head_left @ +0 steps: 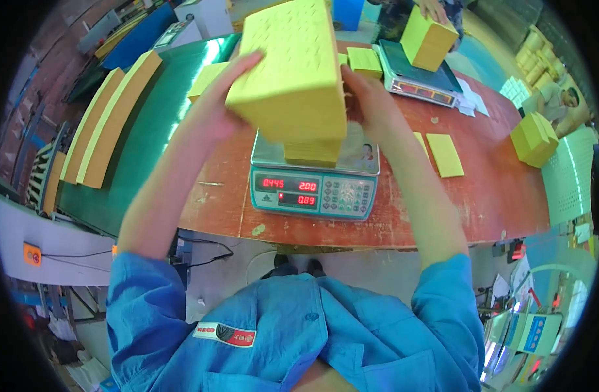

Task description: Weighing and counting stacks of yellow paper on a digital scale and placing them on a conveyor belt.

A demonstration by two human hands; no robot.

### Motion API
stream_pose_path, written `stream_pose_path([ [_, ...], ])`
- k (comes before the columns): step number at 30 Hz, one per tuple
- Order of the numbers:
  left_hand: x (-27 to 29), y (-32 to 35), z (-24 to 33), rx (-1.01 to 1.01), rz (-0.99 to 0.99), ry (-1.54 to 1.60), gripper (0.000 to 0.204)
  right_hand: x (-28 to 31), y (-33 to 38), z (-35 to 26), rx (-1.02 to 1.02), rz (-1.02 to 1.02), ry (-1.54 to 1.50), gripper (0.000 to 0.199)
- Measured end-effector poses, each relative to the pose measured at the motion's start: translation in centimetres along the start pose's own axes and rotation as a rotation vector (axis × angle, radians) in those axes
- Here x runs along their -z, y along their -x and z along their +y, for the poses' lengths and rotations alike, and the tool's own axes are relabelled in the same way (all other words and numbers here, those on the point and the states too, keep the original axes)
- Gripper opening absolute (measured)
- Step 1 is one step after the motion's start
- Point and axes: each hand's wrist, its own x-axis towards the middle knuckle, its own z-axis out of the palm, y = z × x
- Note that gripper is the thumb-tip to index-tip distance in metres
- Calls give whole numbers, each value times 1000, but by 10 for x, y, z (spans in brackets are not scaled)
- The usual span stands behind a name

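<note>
Between my two hands is a thick stack of yellow paper (290, 85), its top face marked with rows of small slits. My left hand (219, 98) grips its left side, and my right hand (370, 98) grips the right side, with some fingers hidden behind the paper. The stack is tilted and held above a digital scale (312, 196) with a lit red display. A smaller pile of yellow paper (312, 153) rests on the scale's pan, partly covered from sight by the held stack.
Thin yellow paper pads (445, 155) lie on the red table (214, 209) to the right. Beyond, another person's hand (433, 9) touches a yellow stack (429, 40) on a second scale (420, 90). A green belt (143, 144) on the left bears long yellow-brown rows (120, 124).
</note>
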Motion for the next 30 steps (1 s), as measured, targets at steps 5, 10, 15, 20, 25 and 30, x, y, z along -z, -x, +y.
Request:
stream_pose_path([
  [5,-30,-58,8,149,-3,-321,64,43,-38,24,-208,176,-85,37],
  [10,-26,-66,0,127,-13,-408,75,44,-48,39,-231,207,-55,35],
  [15,-10,-80,-4,187,-35,-394,74,39,-49,44,-224,229,-28,35],
  [20,-6,-77,-10,158,-73,-390,75,39,-51,51,-191,240,11,37],
  [25,-7,-80,-12,123,-59,-428,77,39,-52,55,-146,277,63,39],
  [30,-1,-78,-12,97,14,-532,73,39,-53,63,-110,320,242,42],
])
